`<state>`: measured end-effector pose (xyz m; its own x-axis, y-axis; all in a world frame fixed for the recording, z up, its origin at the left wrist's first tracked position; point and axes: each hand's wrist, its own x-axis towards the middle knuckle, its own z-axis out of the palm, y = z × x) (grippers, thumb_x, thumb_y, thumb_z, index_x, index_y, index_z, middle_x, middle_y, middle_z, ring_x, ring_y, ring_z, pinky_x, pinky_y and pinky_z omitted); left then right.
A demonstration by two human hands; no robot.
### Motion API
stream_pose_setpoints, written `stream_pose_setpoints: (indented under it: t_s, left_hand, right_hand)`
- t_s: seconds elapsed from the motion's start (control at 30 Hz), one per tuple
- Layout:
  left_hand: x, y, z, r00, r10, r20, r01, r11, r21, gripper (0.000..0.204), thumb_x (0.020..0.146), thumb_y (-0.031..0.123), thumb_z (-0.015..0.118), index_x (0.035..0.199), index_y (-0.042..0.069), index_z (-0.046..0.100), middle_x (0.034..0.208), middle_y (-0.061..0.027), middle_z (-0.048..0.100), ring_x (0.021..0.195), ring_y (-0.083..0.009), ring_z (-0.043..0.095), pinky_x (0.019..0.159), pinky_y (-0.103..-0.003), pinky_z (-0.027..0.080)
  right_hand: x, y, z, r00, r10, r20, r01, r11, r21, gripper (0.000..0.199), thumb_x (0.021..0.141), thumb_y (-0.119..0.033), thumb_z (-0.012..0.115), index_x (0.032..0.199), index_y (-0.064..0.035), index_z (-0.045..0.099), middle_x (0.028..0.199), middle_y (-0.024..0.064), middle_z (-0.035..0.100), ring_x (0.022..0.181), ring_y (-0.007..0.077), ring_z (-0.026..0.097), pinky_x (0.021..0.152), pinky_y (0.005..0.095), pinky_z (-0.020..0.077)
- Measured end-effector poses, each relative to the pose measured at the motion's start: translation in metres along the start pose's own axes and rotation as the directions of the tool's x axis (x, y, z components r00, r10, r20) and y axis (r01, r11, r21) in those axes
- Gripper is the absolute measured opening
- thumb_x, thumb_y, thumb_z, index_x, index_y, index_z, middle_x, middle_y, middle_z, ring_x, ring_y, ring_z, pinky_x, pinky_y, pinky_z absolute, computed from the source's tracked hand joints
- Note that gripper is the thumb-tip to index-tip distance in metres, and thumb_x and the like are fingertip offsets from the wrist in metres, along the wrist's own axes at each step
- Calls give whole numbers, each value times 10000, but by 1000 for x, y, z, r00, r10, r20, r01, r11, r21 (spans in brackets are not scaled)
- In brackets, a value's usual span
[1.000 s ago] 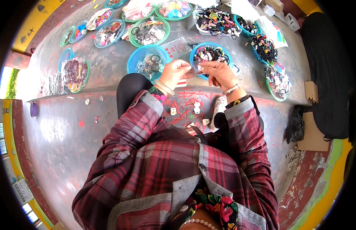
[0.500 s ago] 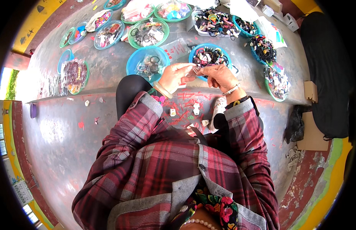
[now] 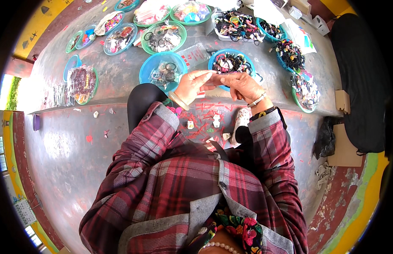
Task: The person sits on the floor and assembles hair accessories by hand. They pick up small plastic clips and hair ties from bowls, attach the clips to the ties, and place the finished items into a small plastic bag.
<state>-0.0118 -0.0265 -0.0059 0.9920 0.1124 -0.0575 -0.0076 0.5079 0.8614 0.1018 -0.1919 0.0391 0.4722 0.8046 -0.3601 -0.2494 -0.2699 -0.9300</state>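
Holding fingertips close together: left hand (image 3: 192,88) and right hand (image 3: 244,86) meet out front, thumb and fingers of each drawn in nearly closed. What sits between the tips is too small and blurred to make out, so can't tell what either has hold of. Nearest stuff to the grip: blue bowl (image 3: 211,63) of mixed hair ties (image 3: 231,62) just beyond the right hand, partly covered by its fingers; second blue bowl (image 3: 150,62) just beyond and left of the left hand, bagged hair ties (image 3: 166,73) inside. Clear printed bag (image 3: 195,53) lies flat past the grip, between those bowls. Farther out: green bowl (image 3: 185,37) on the left, white tray (image 3: 228,38) heaped with ties on the right. Nearer side, below the grip: red scraps (image 3: 200,121) and small white cards (image 3: 216,121) on the floor, white shoe (image 3: 242,119) to their right.
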Motion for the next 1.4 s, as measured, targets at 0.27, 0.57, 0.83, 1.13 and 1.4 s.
stream_pose_setpoints:
  t_s: [0.27,0.57,0.83,1.13,1.4]
  left_hand:
    - [1,-3,-1,999,38,14,-38,999,-12,306,924,174,452,1152,-21,509,1104,-115,555,1011,-194,554,860,-329,480]
    - [-4,3,10,1000,13,-1,-13,997,-74,355,923,165,456,1241,9,428,1158,-101,510,1015,-179,550,843,-310,494]
    - [2,-7,-2,992,59,-110,-51,996,70,283,911,136,473,1145,-20,502,1049,-97,573,969,-189,573,770,-311,519]
    - [1,-5,-1,975,22,-221,-20,1000,12,221,903,134,489,1041,-22,562,1001,-112,607,887,-178,601,721,-271,511]
    - [4,-13,-11,981,17,-193,-56,979,-198,203,901,112,480,1016,-39,550,1009,-140,598,927,-205,592,802,-303,494]
  right_hand:
    - [4,2,-6,994,59,95,-66,995,69,287,844,-244,591,1055,-52,623,831,50,659,434,71,512,366,181,340]
    - [1,-1,2,995,-28,96,20,996,82,307,854,-218,567,1128,-82,587,963,24,649,534,55,560,431,172,385]
    - [-1,-5,3,997,-33,72,26,995,94,346,855,-216,559,1175,-86,550,1011,32,636,623,61,585,461,155,398]
    - [3,2,1,999,-17,32,13,992,122,331,881,-219,520,1177,-74,543,999,65,639,625,73,589,475,159,417]
    - [6,4,-4,997,-54,52,51,997,54,285,844,-126,547,1116,-50,581,960,53,643,666,95,602,507,184,433]
